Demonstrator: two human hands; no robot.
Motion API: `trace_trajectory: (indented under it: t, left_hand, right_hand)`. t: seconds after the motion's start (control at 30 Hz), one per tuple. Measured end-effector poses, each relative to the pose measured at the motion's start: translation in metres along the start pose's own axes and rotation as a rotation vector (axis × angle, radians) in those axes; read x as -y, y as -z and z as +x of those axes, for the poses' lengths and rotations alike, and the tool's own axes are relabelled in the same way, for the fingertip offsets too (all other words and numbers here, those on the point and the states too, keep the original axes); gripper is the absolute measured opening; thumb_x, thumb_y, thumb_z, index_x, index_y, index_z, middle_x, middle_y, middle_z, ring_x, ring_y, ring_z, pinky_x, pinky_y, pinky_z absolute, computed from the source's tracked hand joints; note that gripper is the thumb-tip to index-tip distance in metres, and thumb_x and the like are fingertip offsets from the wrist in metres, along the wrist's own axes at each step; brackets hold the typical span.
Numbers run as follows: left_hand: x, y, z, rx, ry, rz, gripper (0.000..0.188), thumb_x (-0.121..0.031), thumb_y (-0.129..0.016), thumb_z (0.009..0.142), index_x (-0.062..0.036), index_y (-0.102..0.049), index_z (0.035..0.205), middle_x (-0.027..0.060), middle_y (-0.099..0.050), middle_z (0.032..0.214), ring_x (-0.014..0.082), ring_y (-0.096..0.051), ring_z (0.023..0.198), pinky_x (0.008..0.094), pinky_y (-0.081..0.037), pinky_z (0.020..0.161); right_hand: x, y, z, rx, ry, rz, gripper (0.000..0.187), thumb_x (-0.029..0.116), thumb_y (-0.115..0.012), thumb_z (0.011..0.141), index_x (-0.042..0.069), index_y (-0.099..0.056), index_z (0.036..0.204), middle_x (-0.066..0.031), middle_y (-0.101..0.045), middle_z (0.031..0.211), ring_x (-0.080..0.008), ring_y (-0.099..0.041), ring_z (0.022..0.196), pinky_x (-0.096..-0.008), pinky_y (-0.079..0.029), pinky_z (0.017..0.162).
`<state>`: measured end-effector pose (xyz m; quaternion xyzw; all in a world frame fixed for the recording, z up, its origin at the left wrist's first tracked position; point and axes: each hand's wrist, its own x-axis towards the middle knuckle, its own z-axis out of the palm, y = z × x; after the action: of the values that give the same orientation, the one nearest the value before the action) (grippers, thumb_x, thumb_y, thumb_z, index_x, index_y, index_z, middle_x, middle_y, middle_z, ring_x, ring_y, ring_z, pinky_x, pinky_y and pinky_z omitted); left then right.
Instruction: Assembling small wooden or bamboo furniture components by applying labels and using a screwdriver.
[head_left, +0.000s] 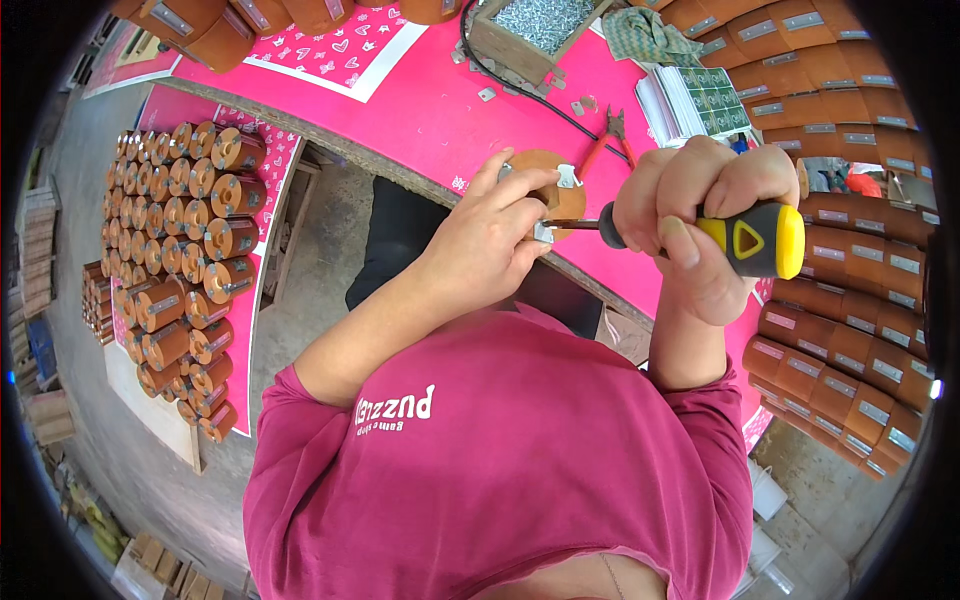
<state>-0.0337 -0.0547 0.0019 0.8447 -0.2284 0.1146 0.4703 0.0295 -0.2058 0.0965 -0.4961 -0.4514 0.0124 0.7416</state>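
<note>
My right hand (pixel 700 205) is wrapped round the yellow and black handle of a screwdriver (pixel 762 240). The screwdriver's shaft points left, its tip at a small metal plate (pixel 544 232) on a round wooden piece (pixel 545 163). Another metal plate (pixel 568 177) sits on the far part of this piece. With bent fingers, my left hand (pixel 485 235) grips the wooden piece and partly covers it. Its fingertips are close to the screwdriver tip. Whether a screw is under the tip is hidden.
Red-handled pliers (pixel 604 140) lie beyond the wooden piece, near a black cable (pixel 510 85). A wooden box of screws (pixel 510 50), a cloth (pixel 650 38) and stacked green-and-white cards (pixel 700 105) are farther back. Brown wooden cylinders stand in rows at left (pixel 180 235) and right (pixel 835 330).
</note>
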Motion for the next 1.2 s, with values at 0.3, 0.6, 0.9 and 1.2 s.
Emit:
trace_trajectory:
  t: [0.3, 0.6, 0.9, 1.2]
  left_hand:
    - [0.0, 0.001, -0.001, 0.021, -0.003, 0.004, 0.027, -0.003, -0.069, 0.069, -0.0007, -0.059, 0.094, 0.0158, -0.054, 0.121, 0.0324, -0.051, 0.114, 0.0498, -0.026, 0.109]
    - [-0.003, -0.002, 0.004, -0.041, 0.054, -0.013, 0.01, -0.007, -0.065, 0.074, 0.001, -0.06, 0.078, 0.0123, -0.057, 0.114, 0.0322, -0.053, 0.107, 0.0495, -0.031, 0.106]
    - [-0.001, 0.005, 0.006, 0.058, 0.019, -0.001, 0.013, -0.008, -0.066, 0.072, 0.0022, -0.061, 0.079, 0.0115, -0.057, 0.118, 0.0336, -0.054, 0.107, 0.0484, -0.033, 0.105]
    - [-0.001, 0.001, 0.005, -0.005, 0.037, 0.009, 0.025, -0.002, -0.073, 0.066, 0.0018, -0.06, 0.086, 0.0131, -0.057, 0.115, 0.0351, -0.052, 0.11, 0.044, -0.038, 0.1]
  right_hand:
    - [-0.004, 0.014, 0.01, 0.16, -0.069, 0.275, 0.03, -0.006, -0.062, 0.067, 0.005, -0.043, 0.086, -0.0052, -0.049, 0.065, -0.0137, -0.046, 0.054, -0.0286, -0.045, 0.052]
    - [-0.002, 0.005, 0.008, 0.167, -0.033, 0.182, 0.033, -0.01, -0.061, 0.062, 0.004, -0.044, 0.086, -0.0053, -0.05, 0.064, -0.0146, -0.05, 0.056, -0.0265, -0.044, 0.051]
    - [-0.003, 0.012, 0.009, 0.119, -0.052, 0.243, 0.032, -0.011, -0.059, 0.062, 0.004, -0.044, 0.086, -0.0067, -0.05, 0.067, -0.0151, -0.052, 0.058, -0.0262, -0.044, 0.052]
    - [-0.004, 0.015, 0.006, 0.06, -0.069, 0.282, 0.032, -0.01, -0.06, 0.064, 0.004, -0.043, 0.086, -0.0072, -0.051, 0.068, -0.0147, -0.052, 0.06, -0.026, -0.044, 0.052]
